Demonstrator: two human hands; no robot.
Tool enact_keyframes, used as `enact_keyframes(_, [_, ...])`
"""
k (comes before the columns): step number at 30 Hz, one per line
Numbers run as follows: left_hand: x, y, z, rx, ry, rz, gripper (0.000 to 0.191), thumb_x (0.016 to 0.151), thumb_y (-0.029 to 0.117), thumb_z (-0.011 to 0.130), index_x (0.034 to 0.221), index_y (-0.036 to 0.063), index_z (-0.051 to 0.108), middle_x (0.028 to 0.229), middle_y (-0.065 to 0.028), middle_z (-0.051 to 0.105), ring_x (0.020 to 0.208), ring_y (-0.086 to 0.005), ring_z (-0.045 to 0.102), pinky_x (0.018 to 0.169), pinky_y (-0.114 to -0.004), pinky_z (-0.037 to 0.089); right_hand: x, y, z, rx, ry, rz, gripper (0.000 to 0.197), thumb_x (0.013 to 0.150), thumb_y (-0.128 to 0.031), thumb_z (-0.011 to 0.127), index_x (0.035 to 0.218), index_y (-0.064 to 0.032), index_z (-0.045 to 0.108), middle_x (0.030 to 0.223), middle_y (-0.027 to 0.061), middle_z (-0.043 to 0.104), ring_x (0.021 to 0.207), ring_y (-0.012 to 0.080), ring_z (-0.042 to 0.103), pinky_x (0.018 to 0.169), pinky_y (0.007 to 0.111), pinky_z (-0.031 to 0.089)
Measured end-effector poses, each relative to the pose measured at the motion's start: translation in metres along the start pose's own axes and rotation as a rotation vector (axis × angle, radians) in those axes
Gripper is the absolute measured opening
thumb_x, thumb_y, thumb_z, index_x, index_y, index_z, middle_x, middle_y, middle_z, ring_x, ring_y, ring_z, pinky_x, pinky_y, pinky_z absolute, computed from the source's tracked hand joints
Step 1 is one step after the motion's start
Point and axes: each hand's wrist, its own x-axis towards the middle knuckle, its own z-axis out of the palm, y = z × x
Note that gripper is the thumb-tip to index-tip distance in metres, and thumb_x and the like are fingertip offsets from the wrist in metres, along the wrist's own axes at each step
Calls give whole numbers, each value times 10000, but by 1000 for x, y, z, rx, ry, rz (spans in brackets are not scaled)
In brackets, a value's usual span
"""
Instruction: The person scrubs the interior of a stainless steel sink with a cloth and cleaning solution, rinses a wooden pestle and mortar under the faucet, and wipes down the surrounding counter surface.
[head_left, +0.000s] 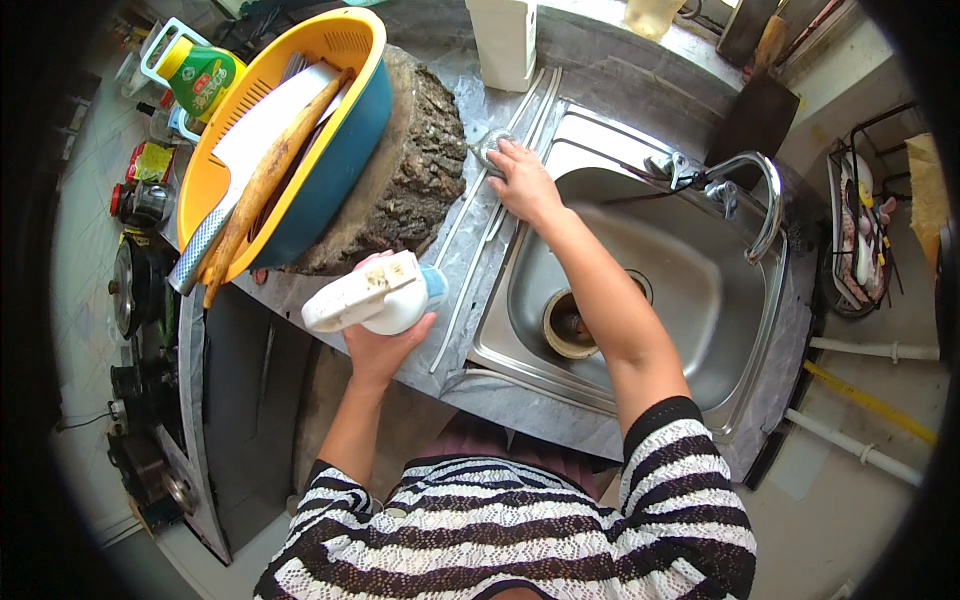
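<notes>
My left hand (381, 351) grips a white spray bottle (401, 311) with a stained trigger head and a blue patch on its side. The bottle is held over the front of the grey marbled counter (420, 367). With spread fingers, my right hand (529, 184) presses a greyish scouring pad (489, 146) onto the counter between the tree-trunk chopping block (420, 157) and the stainless steel sink (675, 300). Thin white strips (457, 307) run along the counter under my right wrist and beside the sink. My right forearm reaches across the sink.
A yellow and blue basket (337, 142) on the block holds a cleaver (259, 124) and a wooden stick (274, 172). A white container (504, 45) stands behind. The chrome faucet (772, 202) arches over the sink, where a brownish ring-shaped vessel (559, 330) sits. Pots (139, 465) line the left side.
</notes>
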Motion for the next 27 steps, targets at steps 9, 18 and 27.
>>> enact_keyframes(9, [-48, 18, -33, -38, 253, -193, 567, 544, 40, 761, 1034, -21, 481, 949, -77, 551, 848, -147, 543, 748, -267, 444, -80, -73, 4, 285, -501, -341, 334, 629, 49, 469, 914, -67, 600, 976, 99, 583, 968, 254, 528, 821, 324, 434])
enact_keyframes(18, [-68, 24, -47, -9, 277, -229, 708, 584, 38, 710, 1190, -29, 351, 1191, -159, 441, 1086, -230, 442, 923, -341, 339, 46, 1, -16, 218, 218, 128, 243, 738, -82, 529, 972, -92, 593, 876, 125, 608, 813, 267, 588, 720, 320, 453])
enact_keyframes(27, [-59, -4, -61, -46, 156, -103, 768, 578, 77, 725, 1220, -6, 312, 1185, -167, 428, 1101, -260, 425, 945, -389, 313, 73, 30, 45, -154, -181, -51, 351, 760, -142, 452, 1092, -43, 510, 1208, 177, 434, 1140, 308, 390, 956, 359, 317])
